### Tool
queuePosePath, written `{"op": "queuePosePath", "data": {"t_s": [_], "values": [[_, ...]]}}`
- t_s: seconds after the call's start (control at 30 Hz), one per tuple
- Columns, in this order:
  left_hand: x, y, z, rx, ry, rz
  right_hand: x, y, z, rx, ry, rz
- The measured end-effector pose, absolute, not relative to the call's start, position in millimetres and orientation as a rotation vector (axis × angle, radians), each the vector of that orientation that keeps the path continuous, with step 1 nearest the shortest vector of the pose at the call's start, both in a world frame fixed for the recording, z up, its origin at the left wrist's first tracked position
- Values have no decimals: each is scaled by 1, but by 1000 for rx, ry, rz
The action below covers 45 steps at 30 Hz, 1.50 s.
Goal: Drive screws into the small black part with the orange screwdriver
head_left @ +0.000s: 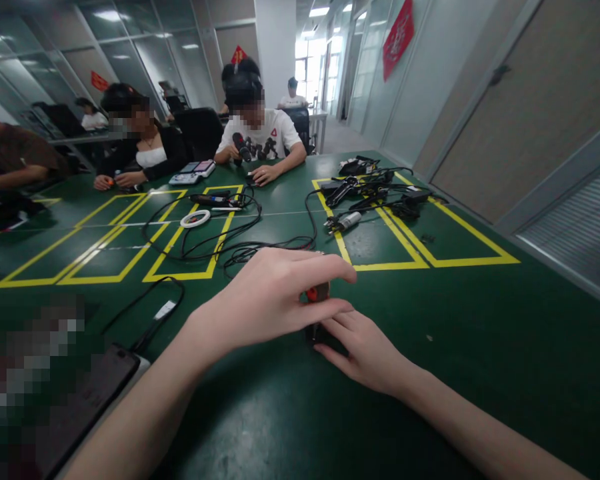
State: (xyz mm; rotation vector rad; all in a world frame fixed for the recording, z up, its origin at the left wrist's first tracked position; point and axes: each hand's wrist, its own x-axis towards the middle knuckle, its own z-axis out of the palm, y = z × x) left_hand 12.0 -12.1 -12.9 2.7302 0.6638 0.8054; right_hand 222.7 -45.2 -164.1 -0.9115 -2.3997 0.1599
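My left hand point(270, 293) reaches in from the left, its index finger and thumb closed around a short red and dark-grey thing point(319, 292), perhaps a tool handle. Most of that thing is hidden behind the fingers. Right below it, my right hand point(367, 347) pinches a small black piece point(312, 333) between thumb and fingers, low over the green tabletop point(460, 333). The two hands touch or nearly touch. Whether the red and dark-grey thing and the black piece are joined, I cannot tell.
Black cables point(240, 250) loop across the table beyond my hands. A white tape roll point(195, 219) lies left of them, and a pile of black cables and tools point(353, 190) at right. A dark power bank-like box point(93, 400) is near my left forearm. Several people sit opposite.
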Motion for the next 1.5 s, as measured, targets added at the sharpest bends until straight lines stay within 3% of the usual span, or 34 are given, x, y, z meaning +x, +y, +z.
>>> {"op": "queuePosePath", "data": {"t_s": [1.5], "values": [[19,-10,-14,2771,605,823,228,-37,-158,-943,-2340,117]]}}
